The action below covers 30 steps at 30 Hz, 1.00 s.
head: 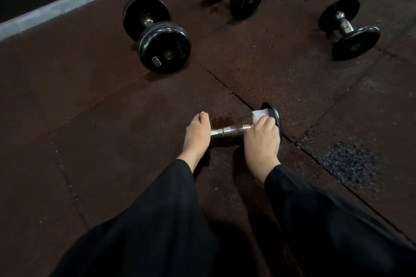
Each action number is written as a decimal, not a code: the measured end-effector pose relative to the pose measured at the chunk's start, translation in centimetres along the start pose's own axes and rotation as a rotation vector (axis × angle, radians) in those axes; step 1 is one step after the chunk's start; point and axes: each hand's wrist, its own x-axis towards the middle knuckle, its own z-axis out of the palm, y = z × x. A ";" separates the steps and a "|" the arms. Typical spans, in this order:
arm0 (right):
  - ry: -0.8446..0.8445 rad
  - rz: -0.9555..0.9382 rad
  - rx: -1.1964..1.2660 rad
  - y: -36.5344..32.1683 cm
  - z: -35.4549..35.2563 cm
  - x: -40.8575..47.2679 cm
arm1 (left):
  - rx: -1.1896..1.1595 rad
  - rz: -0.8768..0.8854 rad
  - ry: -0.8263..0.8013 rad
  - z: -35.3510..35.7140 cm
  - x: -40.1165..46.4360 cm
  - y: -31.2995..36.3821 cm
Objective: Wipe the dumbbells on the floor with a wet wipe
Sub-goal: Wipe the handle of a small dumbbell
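between both hands (pixel 229 135) lies the dumbbell (pixel 234 131).

Both arms reached forward and down in loose black sleeves, bare at the wrists. The left hand (pixel 196 131) was cupped, knuckles up, fingers curled over the dumbbell's (pixel 234 131) end. The right hand (pixel 262 139) was closed, pinching the white wipe (pixel 258 115) against the bar

1. Both arms wear long, loose black sleeves: left sleeve (pixel 157 220), right sleeve (pixel 333 220).
2. The cuffs end at the wrists, wide and plain.
3. The left hand (pixel 195 135) and right hand (pixel 261 139) are bare, ungloved.
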 end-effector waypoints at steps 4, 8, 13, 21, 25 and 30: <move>-0.017 0.009 0.015 -0.2 -0.3 -0.4 | 0.009 0.008 -0.002 -0.1 0.1 0.0; 0.008 -0.016 0.164 0.1 -0.6 0.0 | 0.013 0.003 -0.001 0.0 0.1 0.0; 0.264 -0.148 0.435 -1.3 -1.3 0.1 | 0.003 -0.003 0.019 0.0 0.3 0.4; 0.149 -0.313 0.681 -5.1 0.0 -0.5 | 0.024 -0.002 0.027 0.1 0.5 0.4; 0.112 -0.328 0.737 -4.5 0.7 -1.3 | 0.040 0.001 0.024 0.0 0.4 0.4; 0.169 -0.327 0.686 -5.2 0.5 -0.8 | 0.072 -0.005 0.010 0.0 0.3 0.6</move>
